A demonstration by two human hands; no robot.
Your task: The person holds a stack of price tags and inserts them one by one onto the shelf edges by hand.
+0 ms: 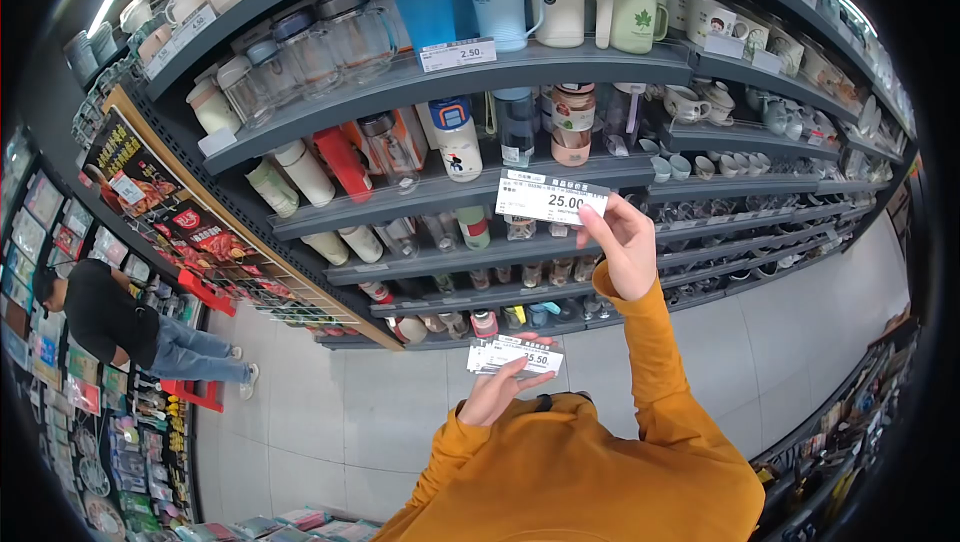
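Between the thumb and fingers of my right hand (622, 247) is a white price tag (545, 199) reading 25.00, raised before a shelf edge of bottles and cups. My left hand (500, 387) is lower, near my chest, closed on a small stack of price tags (490, 354), the top one ending in 5.50. Behind the raised tag, a pink-labelled jar (572, 122) and a white bottle with a blue lid (456, 147) stand on the shelf. Above them, another price tag (458, 54) showing 2.50 is fixed to the upper shelf edge, under a blue cup (424, 7).
Dark shelves (400, 204) of glassware, mugs and bowls curve across the front and right. A person in a black top (105, 317) bends beside a red stool (195, 392) at the left. Grey floor tiles (380, 412) lie below the shelves.
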